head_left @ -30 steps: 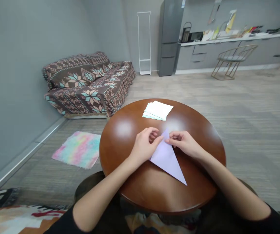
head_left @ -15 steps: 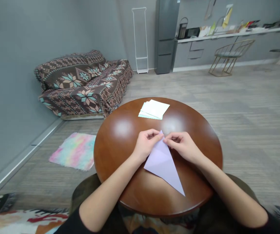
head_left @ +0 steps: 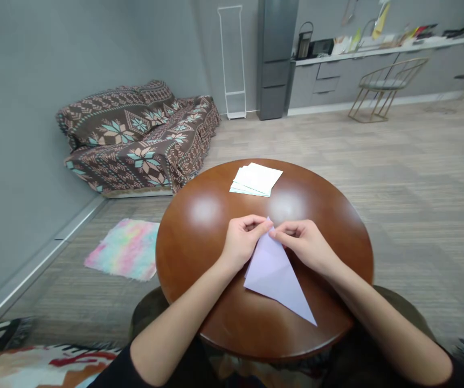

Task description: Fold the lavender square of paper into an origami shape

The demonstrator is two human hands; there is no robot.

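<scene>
A folded sheet of lilac paper [head_left: 278,275] slants over the round brown table [head_left: 191,242], its narrow tip pointing away from me and its wide end toward me. My left hand [head_left: 244,240] pinches it near the tip between thumb and fingers. Just beside, my right hand [head_left: 302,241] is also closed on the paper close to the tip, thumb against forefinger. The fingertips of both hands almost meet there and hide part of the upper edge. A second layer of the paper shows along its left side.
A fanned stack of pale paper squares [head_left: 258,179] lies at the table's far side. Beyond stand a sofa under a patterned cover [head_left: 143,134], a grey fridge [head_left: 274,59] and a gold-framed chair [head_left: 385,86]. A fluffy pastel rug [head_left: 124,249] is on the floor at left.
The wide end of the lilac paper has swung a little to the right, and a layer beneath now shows at its left. Both hands keep their pinch near the tip.
</scene>
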